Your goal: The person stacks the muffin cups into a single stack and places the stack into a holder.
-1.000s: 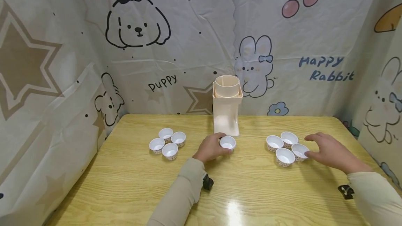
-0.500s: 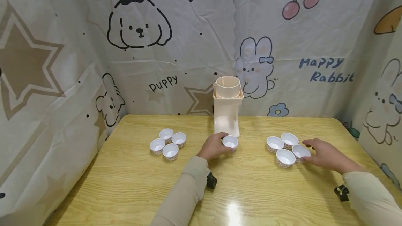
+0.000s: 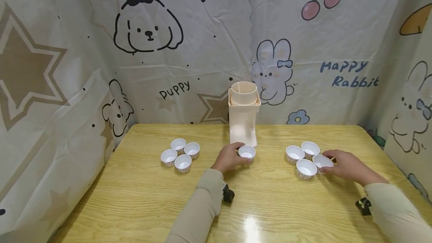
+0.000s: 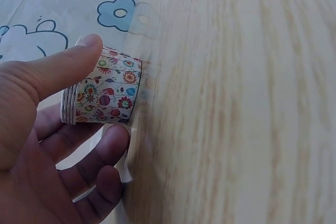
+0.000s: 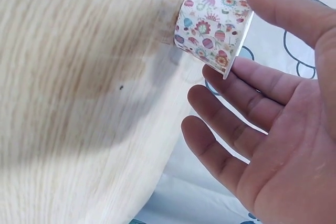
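Observation:
My left hand (image 3: 229,157) pinches a white paper baking cup (image 3: 247,152) in the middle of the table, thumb on the near side and fingers behind. In the left wrist view, its flower-printed wall (image 4: 109,90) ends in a layered rim, like several cups nested together. At the right, my right hand (image 3: 349,166) has thumb and fingers on either side of the rightmost paper baking cup (image 3: 322,161) of a group. The right wrist view shows the thumb and fingertips at the rim of this printed cup (image 5: 212,24), the lower fingers spread.
Behind the left hand's cup stands a cream plastic holder (image 3: 243,123) with a round tube (image 3: 244,93) on top. Several upright paper cups (image 3: 183,162) form a cluster at the left. Others (image 3: 306,168) touch the right hand's cup. A printed cloth (image 3: 195,48) hangs behind the wooden table (image 3: 280,209).
My right hand has moved left onto the rightmost cup, its thumb now over the near rim. My left hand and its cup have shifted slightly right.

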`<action>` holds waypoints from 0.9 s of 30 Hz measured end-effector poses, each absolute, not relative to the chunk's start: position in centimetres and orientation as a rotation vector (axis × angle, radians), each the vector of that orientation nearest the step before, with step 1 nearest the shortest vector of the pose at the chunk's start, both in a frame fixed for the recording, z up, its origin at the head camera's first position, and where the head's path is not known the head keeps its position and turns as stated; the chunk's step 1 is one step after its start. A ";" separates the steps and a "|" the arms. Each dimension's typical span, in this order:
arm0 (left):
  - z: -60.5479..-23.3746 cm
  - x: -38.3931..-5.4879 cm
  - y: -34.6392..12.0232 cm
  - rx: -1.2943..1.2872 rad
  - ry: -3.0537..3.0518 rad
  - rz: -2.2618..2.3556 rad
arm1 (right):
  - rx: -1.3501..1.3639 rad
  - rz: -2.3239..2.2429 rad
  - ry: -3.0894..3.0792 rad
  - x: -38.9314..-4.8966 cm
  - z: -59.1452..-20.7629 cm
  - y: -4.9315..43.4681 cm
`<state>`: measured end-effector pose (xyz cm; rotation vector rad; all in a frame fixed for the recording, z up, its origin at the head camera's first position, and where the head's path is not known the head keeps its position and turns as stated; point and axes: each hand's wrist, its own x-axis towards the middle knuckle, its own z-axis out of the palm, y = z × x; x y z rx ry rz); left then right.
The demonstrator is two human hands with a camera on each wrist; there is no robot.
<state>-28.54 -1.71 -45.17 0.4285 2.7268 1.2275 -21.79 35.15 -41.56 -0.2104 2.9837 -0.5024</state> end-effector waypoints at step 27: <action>-45.0 -28.5 -1.7 0.422 2.733 1.232 | -0.162 -0.516 3.026 -21.7 -41.5 36.1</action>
